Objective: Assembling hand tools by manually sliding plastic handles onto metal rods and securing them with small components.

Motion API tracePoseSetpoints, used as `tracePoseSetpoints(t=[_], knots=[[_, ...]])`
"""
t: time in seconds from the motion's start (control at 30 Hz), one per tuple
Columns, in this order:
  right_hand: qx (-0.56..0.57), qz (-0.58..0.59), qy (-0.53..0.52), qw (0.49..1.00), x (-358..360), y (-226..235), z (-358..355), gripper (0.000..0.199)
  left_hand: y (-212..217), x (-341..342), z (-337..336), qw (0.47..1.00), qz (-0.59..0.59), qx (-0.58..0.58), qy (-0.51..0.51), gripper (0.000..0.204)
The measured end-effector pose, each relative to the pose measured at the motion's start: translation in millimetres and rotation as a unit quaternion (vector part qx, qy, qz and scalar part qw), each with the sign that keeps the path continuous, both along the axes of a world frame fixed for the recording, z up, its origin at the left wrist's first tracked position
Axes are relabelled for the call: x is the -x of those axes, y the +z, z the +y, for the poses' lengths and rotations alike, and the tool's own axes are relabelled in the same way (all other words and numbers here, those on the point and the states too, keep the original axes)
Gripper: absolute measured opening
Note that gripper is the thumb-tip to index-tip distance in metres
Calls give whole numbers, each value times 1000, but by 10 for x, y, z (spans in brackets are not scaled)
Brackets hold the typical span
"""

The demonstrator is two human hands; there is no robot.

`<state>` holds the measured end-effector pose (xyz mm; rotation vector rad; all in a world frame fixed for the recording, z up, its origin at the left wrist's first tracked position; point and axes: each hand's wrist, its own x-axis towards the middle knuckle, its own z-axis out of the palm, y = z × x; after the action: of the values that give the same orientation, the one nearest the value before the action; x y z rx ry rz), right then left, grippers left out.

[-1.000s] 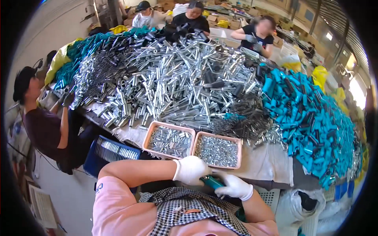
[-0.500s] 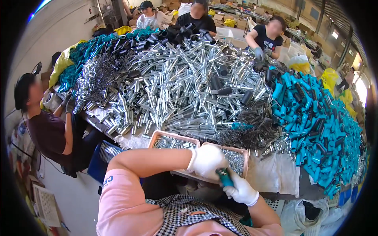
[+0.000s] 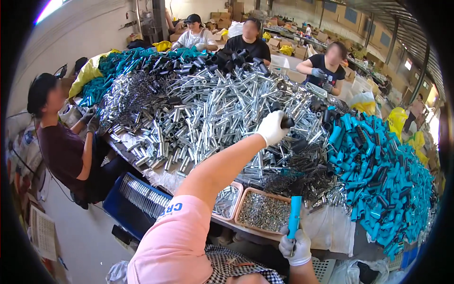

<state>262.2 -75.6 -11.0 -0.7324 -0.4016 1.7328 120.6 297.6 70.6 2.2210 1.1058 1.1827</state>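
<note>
My left hand (image 3: 272, 128), in a white glove, reaches far over the heap of parts. Its fingers close on a short black tube (image 3: 287, 122) lying among silver metal tubes (image 3: 203, 118). Close to the table's near edge, my gloved right hand (image 3: 298, 250) grips a teal tubular handle (image 3: 294, 215), held upright. A thin metal rod sticks out of its lower end, along the fingers. Just left of this hand is a pink tray (image 3: 242, 218) of small metal pieces, and a second pink tray (image 3: 236, 201) with larger silver parts stands beside it.
A mound of teal handles (image 3: 378, 175) covers the right side, with dark springs (image 3: 302, 173) nearer the middle. At the lower left is a blue crate (image 3: 118, 208) of silver rods. A co-worker (image 3: 61, 137) sits at the left; several others work along the far side.
My left hand has left the teal handle and stretched forward over the heap to the black tube. My right hand has lowered slightly, and the handle in it now points up.
</note>
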Motion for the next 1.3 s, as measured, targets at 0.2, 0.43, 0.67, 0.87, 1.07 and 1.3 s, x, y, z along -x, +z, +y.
tracePoseSetpoints(t=[0.2,0.43,0.67,0.87,1.07,1.3], knots=[[-45,128,94,986,14,-117,-160,54,254,595,-887,972,-17,-20,-235,39],[0,211,206,955,401,-32,-266,62,-89,1442,-1845,879,-27,322,-350,54],[2,153,193,969,848,111,-219,58,-371,1491,-2756,865,-172,383,-275,47],[214,151,141,955,1213,-78,-301,30,-416,1044,-3214,613,-545,535,-204,40],[-16,-72,312,947,1111,-257,-277,35,-490,1066,-3231,677,-385,600,-183,36],[-120,-687,156,700,-108,270,222,40,-844,1273,-3278,578,-385,678,-239,31]])
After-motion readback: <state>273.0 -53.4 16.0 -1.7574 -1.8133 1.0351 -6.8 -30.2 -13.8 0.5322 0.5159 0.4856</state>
